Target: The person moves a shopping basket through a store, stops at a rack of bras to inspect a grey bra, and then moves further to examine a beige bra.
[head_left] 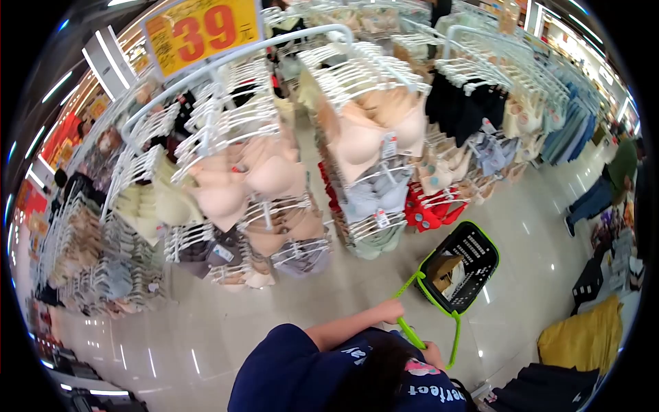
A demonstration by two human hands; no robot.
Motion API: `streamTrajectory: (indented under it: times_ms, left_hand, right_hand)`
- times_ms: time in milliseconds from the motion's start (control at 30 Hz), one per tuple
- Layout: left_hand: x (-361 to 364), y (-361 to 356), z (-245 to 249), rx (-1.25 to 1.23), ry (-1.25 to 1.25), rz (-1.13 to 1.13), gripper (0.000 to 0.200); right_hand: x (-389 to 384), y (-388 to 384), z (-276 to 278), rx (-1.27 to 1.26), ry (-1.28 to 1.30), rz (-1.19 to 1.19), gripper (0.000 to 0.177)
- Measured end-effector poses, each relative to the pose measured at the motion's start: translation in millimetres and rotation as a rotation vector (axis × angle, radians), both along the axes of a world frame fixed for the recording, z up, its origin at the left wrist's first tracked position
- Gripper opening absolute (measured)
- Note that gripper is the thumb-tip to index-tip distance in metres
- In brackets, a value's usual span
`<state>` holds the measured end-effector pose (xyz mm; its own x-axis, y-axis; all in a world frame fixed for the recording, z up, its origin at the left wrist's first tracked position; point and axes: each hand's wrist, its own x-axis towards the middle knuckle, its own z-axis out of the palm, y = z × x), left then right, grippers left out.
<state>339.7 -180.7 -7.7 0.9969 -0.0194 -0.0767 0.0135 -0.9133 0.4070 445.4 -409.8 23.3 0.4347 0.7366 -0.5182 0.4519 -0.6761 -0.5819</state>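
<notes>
A black shopping basket point(484, 255) with a bright green rim hangs or stands over the floor at the lower right of centre. Its long green handle point(410, 332) reaches back toward my body. My left hand point(390, 311) is closed at the upper end of the handle, with the forearm stretched across from the left. Close to my shirt, my right hand point(432, 354) is at the lower end of the handle, its fingers partly hidden but seemingly closed round it. Inside the basket lie a brown cardboard box point(445, 269) and something whitish.
Racks of bras point(254, 172) on white hangers fill the view ahead, under a yellow price sign point(204, 33) reading 39. Tiled floor point(357, 288) runs between the racks. A person in a green top point(621, 168) stands at the right. Mustard cloth point(580, 336) lies at the lower right.
</notes>
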Motion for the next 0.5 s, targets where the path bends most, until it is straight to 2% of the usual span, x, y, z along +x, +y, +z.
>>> streamTrajectory:
  times_ms: [67,133,233,367,433,500]
  left_hand:
    - [-14,6,15,-0.012,0.03,0.055,0.009]
    - [-31,7,40,-0.017,0.114,0.151,0.011]
    - [-62,10,35,-0.053,-0.119,0.17,0.014]
    - [-101,21,39,-0.094,-0.073,0.068,0.03]
    - [-122,24,33,-0.124,-0.095,0.049,0.039]
    - [-138,25,48,-0.156,-0.079,0.099,0.045]
  right_hand:
    - [-12,14,25,0.01,0.056,-0.024,0.04]
    - [-23,17,23,-0.002,0.107,-0.023,0.039]
    - [-41,10,-6,0.027,0.219,-0.025,0.033]
    - [-73,3,-45,0.197,0.344,0.053,0.024]
    - [-91,11,-27,0.125,0.324,0.049,0.021]
    - [-110,26,1,0.147,0.337,0.03,0.021]
